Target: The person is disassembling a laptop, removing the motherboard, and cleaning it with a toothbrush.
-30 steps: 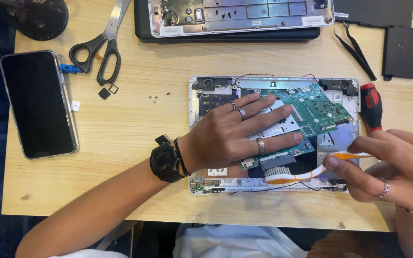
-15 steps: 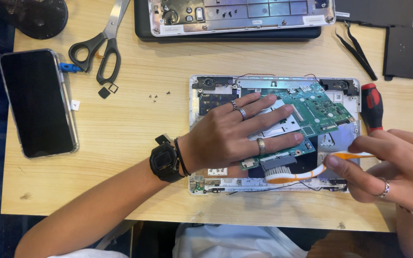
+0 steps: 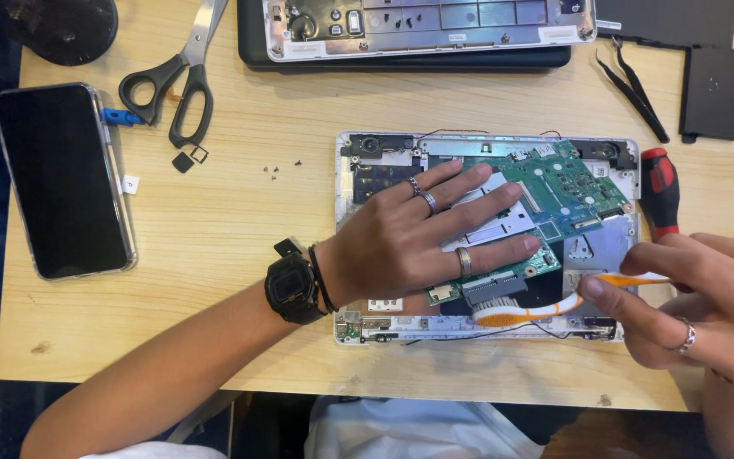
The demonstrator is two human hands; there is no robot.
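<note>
Left hand (image 3: 422,234) lies flat with fingers spread wide, pressing on the green circuit board (image 3: 558,191) inside the opened white laptop base (image 3: 486,149). Right hand (image 3: 707,310), just beside it, pinches an orange-and-white toothbrush (image 3: 554,304), bristles touching the board's near edge below the left fingertips. Beyond the right hand lies a red-handled screwdriver (image 3: 660,191).

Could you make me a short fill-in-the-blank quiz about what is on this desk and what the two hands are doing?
1. The right hand holds an orange and white ____ with its bristles against the green circuit board.
2. The left hand lies flat on the opened laptop, and its wrist wears a black ____.
3. Near the table's left edge lies a dark-screened ____.
4. The scissors have ____ handles.

Missing words: toothbrush; watch; phone; black
</note>
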